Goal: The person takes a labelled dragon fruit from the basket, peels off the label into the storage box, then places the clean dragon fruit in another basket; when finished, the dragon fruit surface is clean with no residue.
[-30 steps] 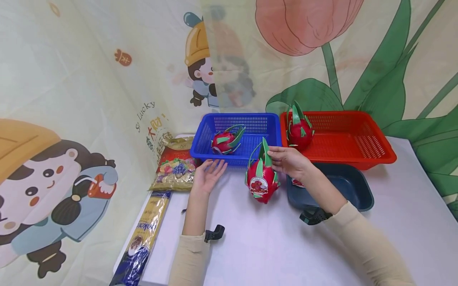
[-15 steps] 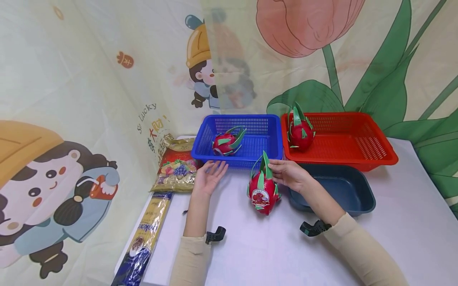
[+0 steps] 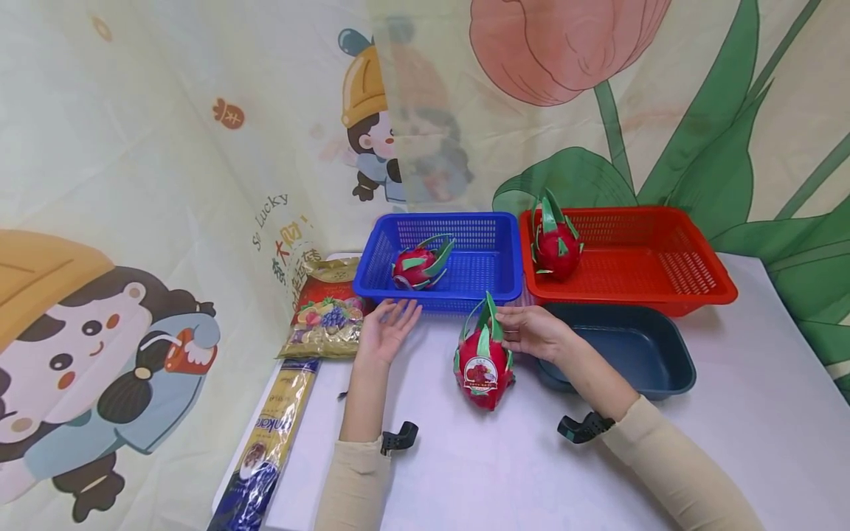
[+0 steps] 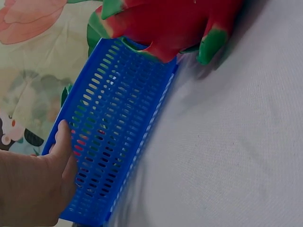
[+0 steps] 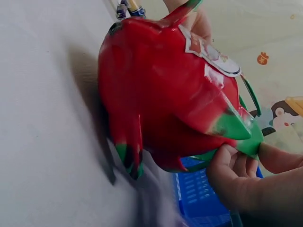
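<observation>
My right hand [image 3: 534, 330] pinches the green leaf tips of a dragon fruit [image 3: 479, 361] that bears a round label. The fruit hangs tip-down close over the white table, in front of the blue basket [image 3: 438, 299]. In the right wrist view, thumb and fingers grip a leaf of the same dragon fruit [image 5: 156, 90]. My left hand [image 3: 385, 328] is palm up with fingers spread, at the front left of the blue basket's rim; the left wrist view has its fingers against the basket [image 4: 113, 127]. A second dragon fruit [image 3: 415, 268] lies inside that basket.
Right of the blue basket stands a red basket [image 3: 637, 299] holding another dragon fruit [image 3: 559, 251]. A dark blue tub [image 3: 631, 346] sits before it, partly behind my right forearm. A fruit-printed bag [image 3: 325, 317] and a long noodle packet [image 3: 268, 435] line the left side.
My right hand has lowered the dragon fruit toward the table and slightly nearer to me. The left hand has stayed almost still beside the blue basket.
</observation>
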A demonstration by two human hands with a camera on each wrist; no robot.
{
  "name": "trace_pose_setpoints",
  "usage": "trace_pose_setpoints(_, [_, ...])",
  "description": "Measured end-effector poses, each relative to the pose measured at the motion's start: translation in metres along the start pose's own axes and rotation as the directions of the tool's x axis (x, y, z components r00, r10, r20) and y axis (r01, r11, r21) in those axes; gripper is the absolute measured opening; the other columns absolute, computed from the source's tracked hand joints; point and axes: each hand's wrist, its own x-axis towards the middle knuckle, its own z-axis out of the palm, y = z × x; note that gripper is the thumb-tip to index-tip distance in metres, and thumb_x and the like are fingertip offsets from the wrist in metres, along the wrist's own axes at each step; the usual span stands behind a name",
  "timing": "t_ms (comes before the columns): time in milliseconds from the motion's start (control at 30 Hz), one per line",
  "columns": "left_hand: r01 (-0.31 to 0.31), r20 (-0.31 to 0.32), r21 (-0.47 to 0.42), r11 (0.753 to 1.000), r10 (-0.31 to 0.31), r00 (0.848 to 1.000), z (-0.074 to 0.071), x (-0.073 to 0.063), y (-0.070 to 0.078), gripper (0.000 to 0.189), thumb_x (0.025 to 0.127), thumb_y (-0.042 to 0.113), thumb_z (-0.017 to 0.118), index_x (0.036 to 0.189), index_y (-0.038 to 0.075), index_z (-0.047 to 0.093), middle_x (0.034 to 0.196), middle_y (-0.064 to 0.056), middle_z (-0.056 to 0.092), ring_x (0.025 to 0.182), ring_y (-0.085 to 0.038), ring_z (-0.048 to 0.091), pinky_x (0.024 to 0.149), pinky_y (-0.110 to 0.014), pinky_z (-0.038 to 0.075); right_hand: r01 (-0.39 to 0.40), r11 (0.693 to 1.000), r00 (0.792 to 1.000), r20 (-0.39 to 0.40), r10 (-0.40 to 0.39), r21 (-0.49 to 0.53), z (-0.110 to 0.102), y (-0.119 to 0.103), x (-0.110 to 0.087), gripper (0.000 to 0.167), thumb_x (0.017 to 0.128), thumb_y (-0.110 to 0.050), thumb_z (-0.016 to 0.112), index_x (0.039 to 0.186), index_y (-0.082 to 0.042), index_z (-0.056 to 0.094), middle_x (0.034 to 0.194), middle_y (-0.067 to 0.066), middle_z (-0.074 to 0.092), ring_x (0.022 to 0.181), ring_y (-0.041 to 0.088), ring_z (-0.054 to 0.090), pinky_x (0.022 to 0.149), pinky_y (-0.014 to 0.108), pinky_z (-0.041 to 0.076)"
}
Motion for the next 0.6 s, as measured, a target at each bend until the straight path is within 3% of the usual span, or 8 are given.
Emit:
trace_pose_setpoints(200, [0.001, 0.009, 0.004, 1.000, -0.001, 1.000, 0.000, -0.002, 0.000, 0.061, 0.104, -0.002, 0.044, 0.160, 0.012, 0.023, 0.158, -0.020, 0.031, 0.147, -0.042, 0.041, 0.117, -0.055, 0.042, 0.011, 1.000, 0.999, -0.036, -0.011, -0.006, 0.005, 0.002, 0.000, 0.021, 0.109, -0.010, 0.053, 0.123, -0.006, 0.068, 0.106, 0.006, 0.071, 0.100, 0.022, 0.064, 0.084, 0.030, 0.059])
trace_pose_setpoints(300, [-0.002, 0.019, 0.021, 1.000, 0.002, 1.000, 0.000, -0.002, -0.002, 0.060, 0.104, -0.002, 0.043, 0.159, 0.010, 0.022, 0.158, -0.021, 0.031, 0.146, -0.041, 0.041, 0.115, -0.053, 0.044, 0.026, 0.999, 0.996, -0.079, -0.029, -0.045, 0.006, 0.002, 0.000, 0.029, 0.109, -0.011, 0.054, 0.135, -0.002, 0.064, 0.108, 0.004, 0.070, 0.104, 0.023, 0.064, 0.086, 0.030, 0.059])
trace_pose_setpoints(467, [0.006, 0.039, 0.096, 0.995, -0.010, 0.999, 0.004, -0.004, -0.009, 0.035, 0.103, -0.004, 0.046, 0.136, 0.003, 0.037, 0.134, -0.020, 0.049, 0.131, -0.037, 0.055, 0.113, -0.050, 0.047, 0.056, 0.983, 0.988, -0.132, -0.080, -0.175, 0.009, 0.003, -0.003, 0.043, 0.110, -0.012, 0.051, 0.149, 0.006, 0.050, 0.119, 0.007, 0.070, 0.111, 0.023, 0.065, 0.094, 0.033, 0.060])
trace_pose_setpoints(600, [0.025, 0.065, 0.180, 0.983, -0.037, 0.997, 0.005, -0.006, -0.019, 0.021, 0.102, -0.006, 0.048, 0.122, 0.001, 0.046, 0.117, -0.017, 0.060, 0.113, -0.033, 0.065, 0.113, -0.048, 0.048, 0.092, 0.954, 0.982, -0.134, -0.135, -0.285, 0.009, 0.003, -0.006, 0.044, 0.110, -0.008, 0.049, 0.150, 0.008, 0.047, 0.138, 0.020, 0.065, 0.120, 0.028, 0.067, 0.105, 0.041, 0.055])
